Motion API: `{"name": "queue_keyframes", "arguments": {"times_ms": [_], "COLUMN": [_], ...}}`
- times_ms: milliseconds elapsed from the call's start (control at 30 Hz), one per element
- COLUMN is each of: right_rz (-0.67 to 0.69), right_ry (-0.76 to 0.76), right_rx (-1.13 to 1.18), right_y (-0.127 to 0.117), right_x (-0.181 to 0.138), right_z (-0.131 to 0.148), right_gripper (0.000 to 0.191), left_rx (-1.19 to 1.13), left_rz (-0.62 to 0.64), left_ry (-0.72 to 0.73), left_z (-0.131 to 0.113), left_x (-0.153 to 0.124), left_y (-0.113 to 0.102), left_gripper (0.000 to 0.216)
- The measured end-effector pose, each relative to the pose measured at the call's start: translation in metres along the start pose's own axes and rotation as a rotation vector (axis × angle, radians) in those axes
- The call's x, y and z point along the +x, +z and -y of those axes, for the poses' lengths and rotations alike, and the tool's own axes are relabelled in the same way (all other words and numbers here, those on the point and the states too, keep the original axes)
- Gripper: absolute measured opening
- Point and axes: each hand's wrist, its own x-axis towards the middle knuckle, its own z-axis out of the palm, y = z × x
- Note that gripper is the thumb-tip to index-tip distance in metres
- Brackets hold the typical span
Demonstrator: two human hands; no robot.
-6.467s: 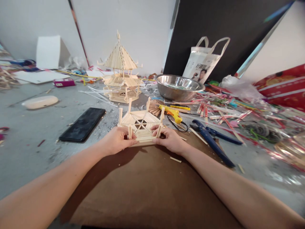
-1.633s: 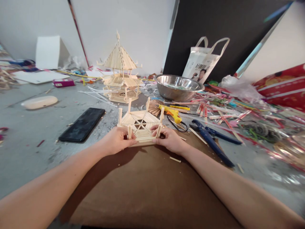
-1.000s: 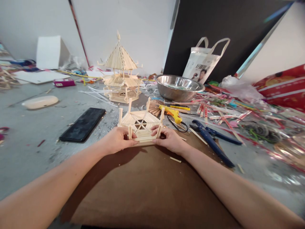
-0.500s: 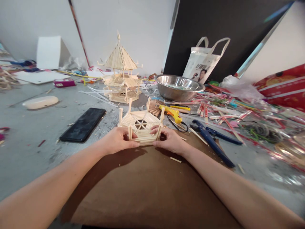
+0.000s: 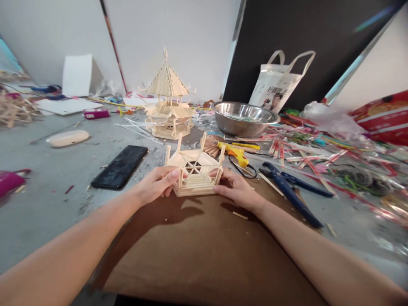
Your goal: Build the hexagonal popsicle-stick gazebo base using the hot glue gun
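Note:
A small hexagonal platform of pale wooden sticks, with short upright posts at its corners, sits at the far edge of a brown board. My left hand grips its left front corner, thumb up against a post. My right hand holds the right front corner, fingers curled round the side. The platform looks slightly lifted at the front; I cannot be sure.
A finished stick pagoda stands behind. A black phone lies to the left, a yellow glue gun and blue cutters to the right. A steel bowl, a white bag and scattered coloured sticks fill the back right.
My view has shifted left and slightly down. My left fingers have moved up onto the corner post, and the platform seems turned a little and raised at the front.

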Motion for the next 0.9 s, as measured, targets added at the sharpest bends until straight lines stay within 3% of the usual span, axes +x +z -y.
{"name": "queue_keyframes", "arguments": {"times_ms": [333, 533, 633, 800, 900], "right_rz": [-0.024, -0.064, -0.184, -0.562, -0.72], "right_ry": [-0.01, -0.009, 0.074, 0.23, 0.277], "right_rx": [-0.043, -0.052, -0.067, -0.139, -0.398], "right_y": [-0.004, -0.007, -0.013, -0.04, -0.061], "right_x": [-0.002, -0.005, -0.004, 0.006, 0.013], "right_z": [0.006, 0.003, 0.002, -0.009, -0.017], "right_gripper": [0.027, 0.029, 0.032, 0.029, 0.026], "left_rx": [0.374, 0.398, 0.383, 0.392, 0.392], "left_rz": [0.067, 0.048, 0.054, 0.055, 0.065], "left_ry": [0.032, 0.018, 0.034, 0.069, 0.076], "left_z": [-0.004, -0.002, -0.002, -0.004, -0.004], "left_x": [0.003, 0.004, 0.006, 0.006, 0.005], "left_y": [-0.007, -0.004, -0.001, 0.001, 0.001], "left_gripper": [0.034, 0.026, 0.019, 0.012, 0.012]}}
